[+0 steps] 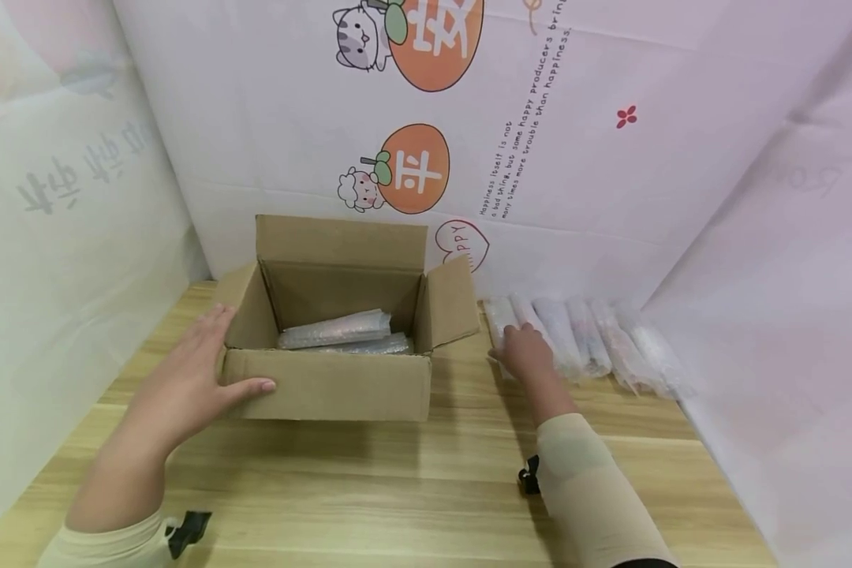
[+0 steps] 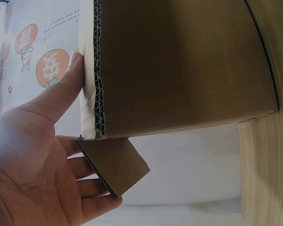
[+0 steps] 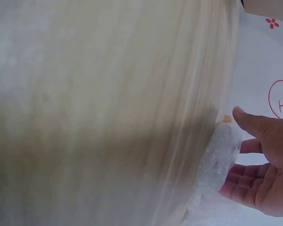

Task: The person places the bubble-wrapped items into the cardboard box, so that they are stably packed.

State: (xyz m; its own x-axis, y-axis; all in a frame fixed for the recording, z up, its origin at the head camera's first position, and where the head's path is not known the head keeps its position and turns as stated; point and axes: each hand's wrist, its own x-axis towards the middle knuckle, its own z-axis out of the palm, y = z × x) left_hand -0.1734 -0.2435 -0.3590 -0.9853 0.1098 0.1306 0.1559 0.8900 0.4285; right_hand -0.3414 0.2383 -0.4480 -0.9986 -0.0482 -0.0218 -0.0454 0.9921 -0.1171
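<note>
An open cardboard box [image 1: 326, 386] stands on the wooden table, with bubble-wrapped packets [image 1: 341, 330] lying inside. My left hand [image 1: 184, 386] rests at its left front corner. The straight thumb lies along the front flap, while the other fingers lie behind the left side flap [image 2: 115, 165]. To the right of the box, my right hand [image 1: 528, 355] is over the leftmost bubble-wrapped packet [image 1: 498, 312] of a row. In the right wrist view, fingertips touch the side of that packet [image 3: 219, 153], and the thumb stands apart from it.
More bubble-wrapped packets [image 1: 589, 335] lie side by side right of my right hand. A printed white sheet [image 1: 539, 158] hangs behind, with further white sheets at both sides. The box's right flap [image 1: 454, 304] sticks outward. Wooden tabletop [image 1: 369, 497] extends in front of the box.
</note>
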